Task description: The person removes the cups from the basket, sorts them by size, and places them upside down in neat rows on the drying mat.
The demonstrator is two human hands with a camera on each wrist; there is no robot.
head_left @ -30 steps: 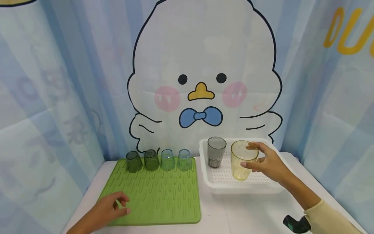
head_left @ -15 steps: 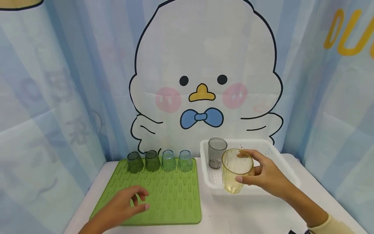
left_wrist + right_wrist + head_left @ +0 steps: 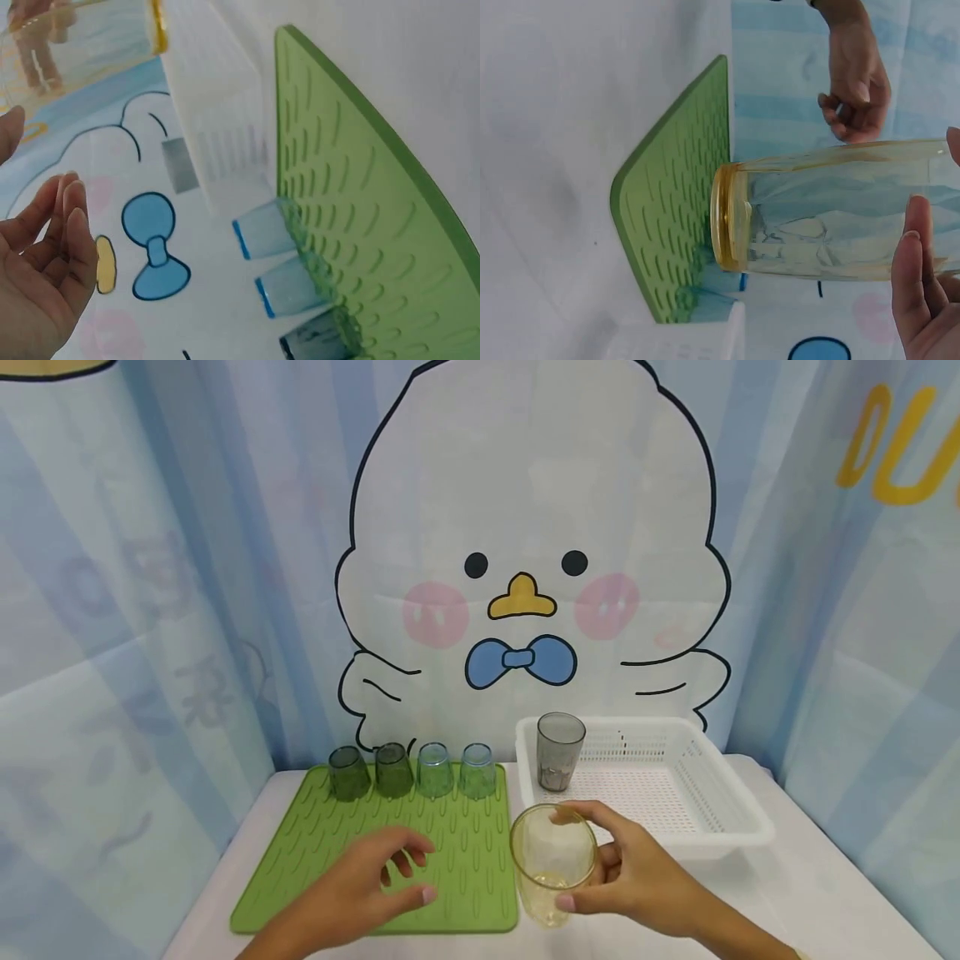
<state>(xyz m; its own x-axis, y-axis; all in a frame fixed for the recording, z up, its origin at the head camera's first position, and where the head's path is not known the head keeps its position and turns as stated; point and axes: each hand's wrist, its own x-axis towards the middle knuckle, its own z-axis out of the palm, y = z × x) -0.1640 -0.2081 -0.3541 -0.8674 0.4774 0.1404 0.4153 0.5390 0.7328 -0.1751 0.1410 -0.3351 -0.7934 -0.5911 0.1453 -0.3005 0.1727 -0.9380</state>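
Note:
In the head view my right hand [image 3: 637, 881] grips a clear yellow drinking glass [image 3: 551, 868], its rim up, just past the right edge of the green drying mat [image 3: 322, 885]. The right wrist view has this yellow glass [image 3: 832, 214] from the side, with fingers round its upper part. My left hand [image 3: 360, 889] hovers above the mat with loosely bent fingers and nothing in them, a little left of the glass. Along the mat's back edge, two dark green glasses [image 3: 349, 774] and two light blue glasses [image 3: 435, 771] stand in a row.
A white plastic basket [image 3: 738, 818] sits at the back right of the white table [image 3: 810, 860]. One grey glass [image 3: 558, 752] stands upright in its left end. Behind, a curtain [image 3: 540, 468] printed with a cartoon bird hangs across.
My right hand has carried the yellow glass out from over the basket, leftward and toward me. My left hand has moved right over the mat, closer to the glass.

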